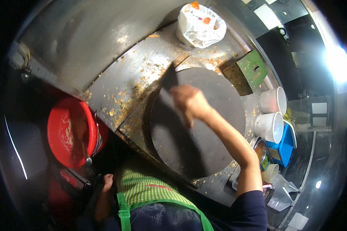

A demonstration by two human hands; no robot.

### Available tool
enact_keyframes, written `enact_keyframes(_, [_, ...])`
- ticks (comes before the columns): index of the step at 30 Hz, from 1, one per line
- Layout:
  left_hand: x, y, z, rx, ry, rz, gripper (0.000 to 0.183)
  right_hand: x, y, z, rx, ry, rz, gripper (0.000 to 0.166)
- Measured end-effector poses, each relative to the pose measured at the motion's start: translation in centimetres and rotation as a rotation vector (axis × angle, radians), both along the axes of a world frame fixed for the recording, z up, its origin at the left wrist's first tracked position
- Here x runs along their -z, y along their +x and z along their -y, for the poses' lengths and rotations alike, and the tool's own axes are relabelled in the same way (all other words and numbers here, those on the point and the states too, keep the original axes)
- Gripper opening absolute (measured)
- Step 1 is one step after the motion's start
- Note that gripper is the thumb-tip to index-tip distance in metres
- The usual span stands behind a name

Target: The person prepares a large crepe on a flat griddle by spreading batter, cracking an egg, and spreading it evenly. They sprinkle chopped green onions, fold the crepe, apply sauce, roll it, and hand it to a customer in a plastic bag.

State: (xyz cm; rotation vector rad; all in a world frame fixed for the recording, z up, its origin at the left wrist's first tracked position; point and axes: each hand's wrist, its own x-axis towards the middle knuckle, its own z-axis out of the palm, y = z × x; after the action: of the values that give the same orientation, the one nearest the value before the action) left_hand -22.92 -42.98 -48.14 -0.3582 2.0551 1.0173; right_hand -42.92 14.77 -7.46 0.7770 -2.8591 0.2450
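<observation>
A round dark griddle fills the middle of the view, with little shadows aside from a broad one across it. Above its upper left part is my right hand, blurred, with fingers closed on a dark, flat tool that looks like a scraper; its far end reaches over the griddle's rim. Whether the tool touches the griddle cannot be told. My left hand hangs low beside the green checked apron, in shade; its fingers look curled, and whether they hold anything is unclear.
Food crumbs litter the steel counter. At left stands a red basin with pale residue and a metal-ended utensil. A white-bagged container and a green metal box stand beyond the griddle. White tubs and a blue container line the right.
</observation>
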Motion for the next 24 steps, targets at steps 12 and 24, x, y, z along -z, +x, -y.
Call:
enact_keyframes(12, [1.9,2.5,-0.4,0.131,-0.05,-0.134,0.02,-4.6,31.8,11.3,0.653,-0.471,0.278,0.021])
enact_keyframes(24, [-8.3,-8.5,-5.2,-0.222,0.095,0.246,0.015,1.7,6.4,-15.1,1.231,-0.634,-0.5,0.024])
